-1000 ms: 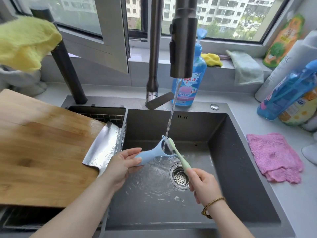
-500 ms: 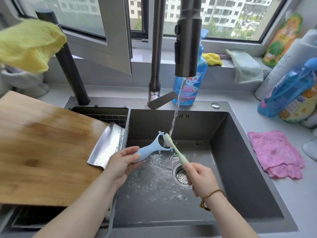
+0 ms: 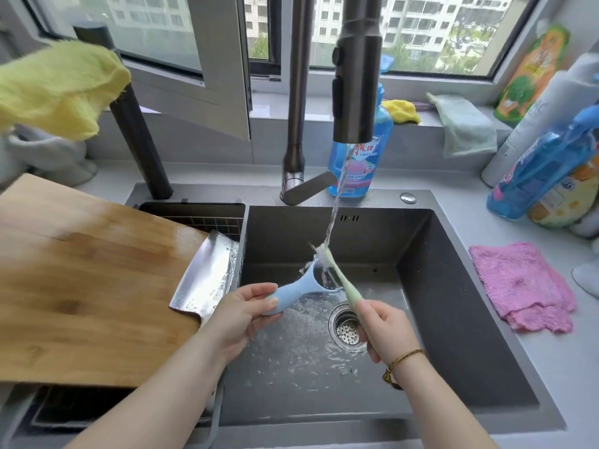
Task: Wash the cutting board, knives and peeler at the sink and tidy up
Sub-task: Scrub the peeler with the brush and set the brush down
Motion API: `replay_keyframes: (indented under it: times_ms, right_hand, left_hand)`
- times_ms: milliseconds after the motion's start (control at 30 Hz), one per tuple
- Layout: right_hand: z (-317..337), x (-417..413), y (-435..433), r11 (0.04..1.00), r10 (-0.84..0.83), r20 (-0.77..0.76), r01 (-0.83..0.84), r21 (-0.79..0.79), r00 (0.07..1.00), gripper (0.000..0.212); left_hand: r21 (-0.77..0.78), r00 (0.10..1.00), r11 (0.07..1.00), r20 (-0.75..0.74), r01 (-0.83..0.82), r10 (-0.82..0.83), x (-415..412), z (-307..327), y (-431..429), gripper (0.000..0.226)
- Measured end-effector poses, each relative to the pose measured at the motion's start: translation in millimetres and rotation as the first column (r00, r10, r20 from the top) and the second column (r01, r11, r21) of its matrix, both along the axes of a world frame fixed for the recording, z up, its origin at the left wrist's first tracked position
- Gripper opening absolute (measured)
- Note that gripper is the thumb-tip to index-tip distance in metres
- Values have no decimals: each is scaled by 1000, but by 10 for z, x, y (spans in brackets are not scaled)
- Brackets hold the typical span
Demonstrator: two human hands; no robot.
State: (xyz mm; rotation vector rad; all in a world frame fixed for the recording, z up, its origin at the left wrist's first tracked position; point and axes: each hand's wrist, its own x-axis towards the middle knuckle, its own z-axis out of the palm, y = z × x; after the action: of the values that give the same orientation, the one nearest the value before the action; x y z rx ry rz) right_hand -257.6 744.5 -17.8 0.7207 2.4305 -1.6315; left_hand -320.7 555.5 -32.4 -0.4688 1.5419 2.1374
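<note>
My left hand (image 3: pixel 240 314) grips the handle of a light blue peeler (image 3: pixel 296 291) over the dark sink (image 3: pixel 453 319). My right hand (image 3: pixel 384 328) holds a pale green toothbrush (image 3: pixel 340 275) whose head lies against the peeler's head, right under the stream from the faucet (image 3: pixel 356 76). Water splashes off both. A wet cleaver blade (image 3: pixel 207 277) rests at the sink's left edge, partly under the wooden cutting board (image 3: pixel 81 280), which lies across the left drainer. The cleaver's handle is hidden.
A blue dish soap bottle (image 3: pixel 359 157) stands behind the faucet. A pink cloth (image 3: pixel 522 286) lies on the right counter, with bottles (image 3: pixel 544 176) behind it. A yellow cloth (image 3: pixel 55 85) hangs at upper left. The drain strainer (image 3: pixel 346 330) sits at the sink's middle.
The peeler and brush have risen slightly into the stream, and the brush head has moved up along the peeler's head. Both hands keep their grips.
</note>
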Motion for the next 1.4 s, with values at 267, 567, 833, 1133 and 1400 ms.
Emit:
replay_keyframes:
  times_ms: [267,567,833,1133,1400]
  right_hand:
    - [-131,193,-22,998,-49,-72,53,45,996,39]
    - [-134,94,-245,945,9,-94,22,326,996,23]
    - [-70,86,-141,903,-3,-77,35,427,997,31]
    - [-24,-37,-158,906,31,-25,-17,423,999,30]
    - [-95,5,-148,931,14,-7,-11,365,1000,30]
  left_hand:
    - [-35,988,987,1,-156,157,-120,44,-96,20]
    - [47,985,985,52,-166,163,-201,171,206,21]
    - [16,995,995,34,-96,96,-275,197,308,20]
    - [-157,995,988,-98,-4,-12,-268,196,454,18]
    - [-122,987,986,-124,-116,101,-346,222,319,23]
